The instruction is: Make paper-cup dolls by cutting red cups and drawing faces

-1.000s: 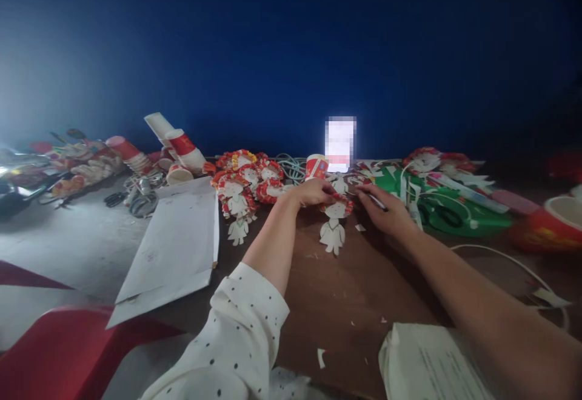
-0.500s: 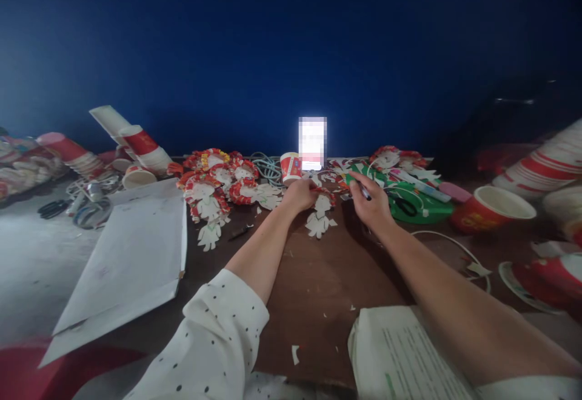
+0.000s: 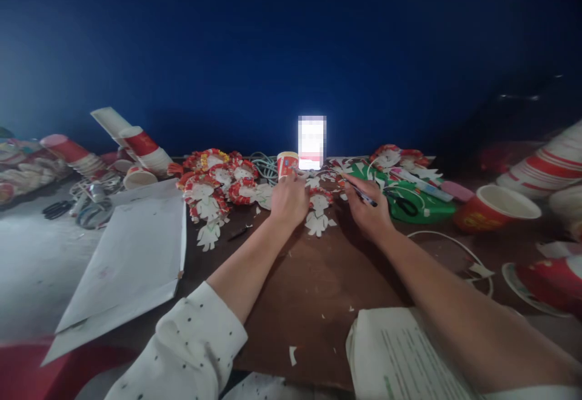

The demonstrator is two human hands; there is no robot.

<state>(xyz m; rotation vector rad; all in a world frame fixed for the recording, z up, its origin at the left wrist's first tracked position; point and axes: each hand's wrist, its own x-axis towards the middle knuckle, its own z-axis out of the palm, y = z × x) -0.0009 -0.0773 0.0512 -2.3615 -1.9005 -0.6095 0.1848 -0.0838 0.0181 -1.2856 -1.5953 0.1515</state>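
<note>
A white paper doll cutout (image 3: 319, 223) with a red ruffled headpiece lies on the brown table in front of me. Just left of it is my left hand (image 3: 290, 199), its fingers curled down and largely hidden behind the back of the hand. Right behind those fingers stands a red and white paper cup (image 3: 288, 160); whether they touch it I cannot tell. My right hand (image 3: 367, 209), to the right of the doll, is closed around a dark pen (image 3: 364, 194) that slants across the fingers. A lit phone (image 3: 311, 145) stands upright behind the doll.
Several red-trimmed paper dolls (image 3: 209, 203) are heaped on the left, beside a white board (image 3: 131, 248). Black-handled scissors (image 3: 402, 205) lie on green material (image 3: 427, 211) at right, near a large red paper cup (image 3: 500, 209). A printed bag (image 3: 404, 351) lies at the front.
My left hand has drawn away from the doll's head to the left, toward the cup, which has shifted slightly left. The pen now tilts differently in my right hand.
</note>
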